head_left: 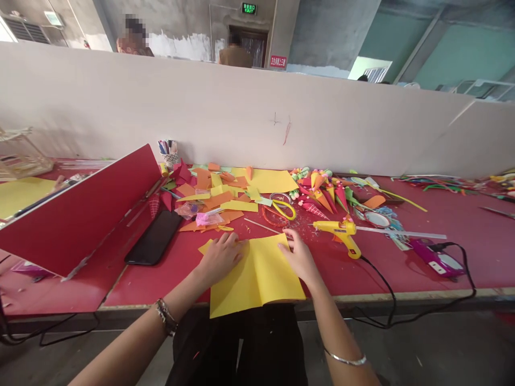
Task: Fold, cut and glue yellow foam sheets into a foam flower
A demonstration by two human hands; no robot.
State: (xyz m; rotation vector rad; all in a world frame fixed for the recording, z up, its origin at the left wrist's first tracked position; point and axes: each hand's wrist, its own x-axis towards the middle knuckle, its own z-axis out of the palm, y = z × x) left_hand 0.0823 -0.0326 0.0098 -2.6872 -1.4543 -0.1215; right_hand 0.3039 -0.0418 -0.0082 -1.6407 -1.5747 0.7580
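Observation:
A yellow sheet of paper [249, 276] with a crease down its middle lies at the table's front edge, its lower part jutting over my lap. My left hand [220, 256] rests palm down across the upper left of the sheet, fingers loosely bent against it. At the upper right corner, my right hand [301, 257] has the paper's edge between its thumb and fingers; some fingertips are hidden behind it. Right of that hand stands a yellow glue gun [338, 230] with a long glue stick [402, 232] in its back.
Paper scraps [219, 201], yellow-handled scissors [285, 209] and small paper cones [322, 193] cover the back of the table. A black phone [155, 238] lies left beside a red upright board [88, 209]. A purple power strip [436, 260] with a black cord sits right.

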